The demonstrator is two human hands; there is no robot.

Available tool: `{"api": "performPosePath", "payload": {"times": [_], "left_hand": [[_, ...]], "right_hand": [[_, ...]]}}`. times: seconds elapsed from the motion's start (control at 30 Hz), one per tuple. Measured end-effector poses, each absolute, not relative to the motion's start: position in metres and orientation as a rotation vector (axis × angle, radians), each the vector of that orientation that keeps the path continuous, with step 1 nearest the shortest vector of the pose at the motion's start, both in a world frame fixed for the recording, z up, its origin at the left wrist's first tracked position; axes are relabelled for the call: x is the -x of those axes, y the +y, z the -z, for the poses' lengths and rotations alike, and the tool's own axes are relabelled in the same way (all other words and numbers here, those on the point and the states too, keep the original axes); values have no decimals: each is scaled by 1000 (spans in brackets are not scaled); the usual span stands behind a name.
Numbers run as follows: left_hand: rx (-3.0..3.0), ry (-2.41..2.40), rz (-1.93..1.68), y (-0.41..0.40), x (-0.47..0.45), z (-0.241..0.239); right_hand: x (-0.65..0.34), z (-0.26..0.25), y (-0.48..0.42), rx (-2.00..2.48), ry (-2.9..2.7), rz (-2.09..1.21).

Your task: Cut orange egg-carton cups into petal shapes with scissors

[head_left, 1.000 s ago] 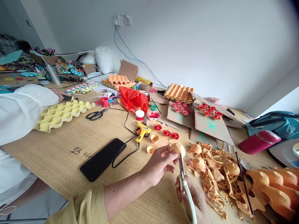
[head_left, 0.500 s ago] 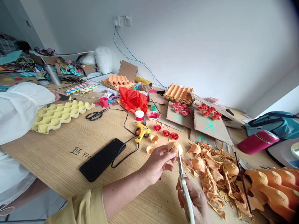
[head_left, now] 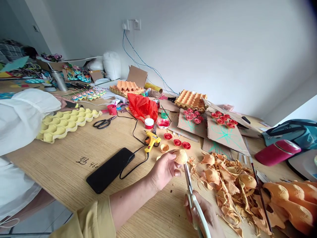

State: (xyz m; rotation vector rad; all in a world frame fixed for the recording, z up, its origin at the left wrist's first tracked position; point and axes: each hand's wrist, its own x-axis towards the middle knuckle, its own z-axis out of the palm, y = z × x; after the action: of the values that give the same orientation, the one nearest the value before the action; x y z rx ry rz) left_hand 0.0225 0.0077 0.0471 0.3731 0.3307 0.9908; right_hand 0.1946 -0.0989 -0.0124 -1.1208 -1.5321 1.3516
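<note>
My left hand pinches an orange egg carton cup, its domed bottom facing up. White-handled scissors are gripped in my right hand, their blade tips at the cup's lower edge. Below and right of the cup lies a heap of orange carton scraps with several rough cups among them. Behind my left hand sit another trimmed orange cup and a few red paper-pulp roses.
A yellow glue gun, a black phone and black scissors lie leftward. Cardboard sheets carry more roses. An orange egg tray and a red flask stand right. At left, another person's sleeve overlaps a yellow egg tray.
My left hand has shifted slightly left and turned the cup. The scissors have dropped from the cup's face to its lower edge. The whole view has shifted slightly.
</note>
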Motion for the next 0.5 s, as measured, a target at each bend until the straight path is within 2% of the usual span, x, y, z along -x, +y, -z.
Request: {"api": "performPosePath", "payload": {"times": [0.17,0.5], "left_hand": [[-365,300,-916,8,-23,-45],[-495,304,-845,-2,-26,-42]], "right_hand": [[-196,17,-98,1139,-1571,-1239],[-197,19,-96,1304,-1885,-443]]}}
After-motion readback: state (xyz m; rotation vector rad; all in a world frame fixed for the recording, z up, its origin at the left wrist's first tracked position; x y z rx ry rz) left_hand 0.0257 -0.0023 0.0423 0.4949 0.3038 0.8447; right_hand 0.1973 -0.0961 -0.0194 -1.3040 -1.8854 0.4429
